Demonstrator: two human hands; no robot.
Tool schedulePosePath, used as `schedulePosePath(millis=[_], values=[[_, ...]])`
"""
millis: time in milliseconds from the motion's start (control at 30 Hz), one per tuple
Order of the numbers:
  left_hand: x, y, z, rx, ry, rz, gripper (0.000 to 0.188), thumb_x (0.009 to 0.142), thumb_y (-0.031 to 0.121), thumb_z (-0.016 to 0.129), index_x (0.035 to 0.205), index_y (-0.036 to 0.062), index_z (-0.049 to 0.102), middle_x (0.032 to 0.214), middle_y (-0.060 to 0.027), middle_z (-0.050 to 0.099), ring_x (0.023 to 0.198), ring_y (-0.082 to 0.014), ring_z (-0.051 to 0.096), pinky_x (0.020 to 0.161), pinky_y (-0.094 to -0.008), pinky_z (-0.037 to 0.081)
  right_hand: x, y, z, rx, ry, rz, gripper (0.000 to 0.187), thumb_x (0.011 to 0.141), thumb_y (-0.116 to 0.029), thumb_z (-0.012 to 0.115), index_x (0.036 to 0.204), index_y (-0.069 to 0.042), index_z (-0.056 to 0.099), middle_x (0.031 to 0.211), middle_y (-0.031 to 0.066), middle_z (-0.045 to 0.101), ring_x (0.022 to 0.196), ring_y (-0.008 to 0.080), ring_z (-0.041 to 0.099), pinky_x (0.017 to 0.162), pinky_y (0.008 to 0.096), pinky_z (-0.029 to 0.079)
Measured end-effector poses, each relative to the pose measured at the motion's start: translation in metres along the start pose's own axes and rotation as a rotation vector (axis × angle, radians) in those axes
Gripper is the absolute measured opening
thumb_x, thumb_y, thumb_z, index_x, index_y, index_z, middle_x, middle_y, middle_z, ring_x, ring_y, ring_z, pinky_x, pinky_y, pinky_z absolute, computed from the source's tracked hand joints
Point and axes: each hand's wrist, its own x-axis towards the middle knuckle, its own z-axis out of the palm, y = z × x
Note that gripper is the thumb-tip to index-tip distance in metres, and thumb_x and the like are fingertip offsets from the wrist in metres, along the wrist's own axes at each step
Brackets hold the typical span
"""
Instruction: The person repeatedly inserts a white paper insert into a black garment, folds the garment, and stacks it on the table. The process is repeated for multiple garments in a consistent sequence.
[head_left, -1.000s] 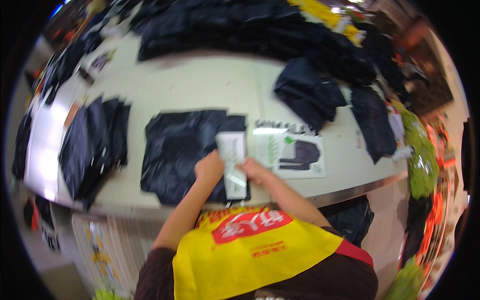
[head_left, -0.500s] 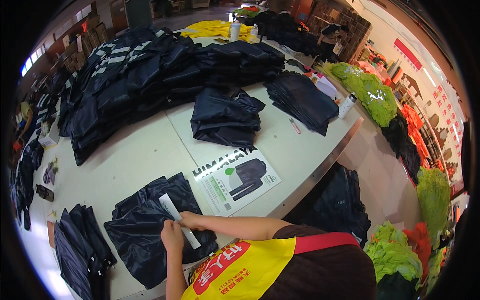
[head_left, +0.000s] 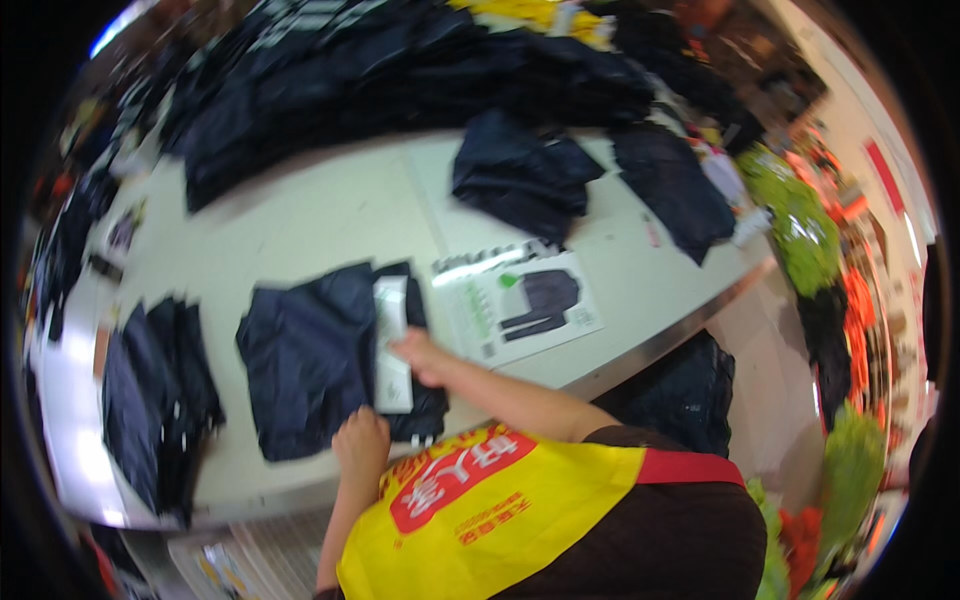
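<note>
Apron (head_left: 545, 490), yellow; rounded red panel (head_left: 465, 482), white lettering; smaller red print (head_left: 490, 519). Strap (head_left: 692, 467), red, right. Shirt (head_left: 650, 540), dark brown, short-sleeved. Left hand (head_left: 361, 440), right hand (head_left: 420, 358): bare.

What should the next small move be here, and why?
Probably smooth the dark garment with the left hand while the right hand steadies the white strip: the garment looks creased, and the strip lies on it with the right hand at its edge.

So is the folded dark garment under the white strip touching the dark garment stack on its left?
Apart. The head view shows a band of pale tabletop between the folded dark garment and the dark garment stack.
</note>
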Motion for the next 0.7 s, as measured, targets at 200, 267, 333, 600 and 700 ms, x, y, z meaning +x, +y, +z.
schedulePosePath(millis=[200, 267, 333, 600, 700], values=[[-0.007, -0.002, 0.004, -0.27, 0.164, 0.255, 0.014, 0.077, 0.018, 0.058, 0.069, 0.0096, 0.05, 0.061, -0.0074, 0.055, 0.058, -0.0266, 0.059, 0.051, -0.0378, 0.048, -0.025, -0.012, 0.032, -0.224, -0.006, 0.077, 0.02, 0.091, -0.011, 0.048, 0.107, -0.001, 0.053, 0.097, 0.0095, 0.062, 0.087, 0.0178, 0.06, 0.077, 0.0335, 0.05], [-0.005, -0.002, 0.007, -0.324, 0.102, 0.27, 0.018, 0.079, 0.02, 0.057, 0.067, 0.0078, 0.051, 0.063, -0.0093, 0.055, 0.057, -0.0277, 0.058, 0.05, -0.04, 0.045, -0.016, 0.0, 0.037, -0.348, -0.061, 0.048, 0.022, 0.091, -0.014, 0.048, 0.107, 0.0, 0.054, 0.094, 0.0088, 0.061, 0.082, 0.015, 0.057, 0.075, 0.0288, 0.046], [-0.003, -0.001, -0.001, -0.359, 0.059, 0.226, 0.021, 0.081, 0.022, 0.058, 0.067, 0.0071, 0.052, 0.065, -0.0091, 0.056, 0.058, -0.0278, 0.058, 0.051, -0.0396, 0.045, -0.016, -0.002, 0.041, -0.39, -0.112, 0.038, 0.029, 0.093, -0.022, 0.046, 0.11, 0.0, 0.054, 0.095, 0.0065, 0.061, 0.081, 0.0126, 0.056, 0.074, 0.0273, 0.045], [0.027, -0.018, 0.023, -0.625, 0.479, 0.059, 0.03, 0.084, 0.007, 0.053, 0.114, 0.0019, 0.052, 0.114, -0.0188, 0.051, 0.108, -0.035, 0.047, 0.092, -0.0384, 0.039, -0.006, -0.01, 0.014, 0.112, -0.147, 0.406, 0.03, 0.09, -0.024, 0.044, 0.104, -0.001, 0.057, 0.089, 0.0092, 0.064, 0.079, 0.021, 0.062, 0.075, 0.036, 0.05], [0.034, -0.019, 0.034, -0.64, 0.518, 0.052, 0.037, 0.083, 0.007, 0.054, 0.12, 0.0019, 0.049, 0.122, -0.0205, 0.047, 0.114, -0.0358, 0.045, 0.096, -0.0386, 0.037, -0.018, -0.008, 0.035, -0.309, -0.086, 0.219, 0.025, 0.084, -0.014, 0.053, 0.102, 0.002, 0.054, 0.088, 0.0142, 0.064, 0.079, 0.0283, 0.064, 0.067, 0.0396, 0.052]])
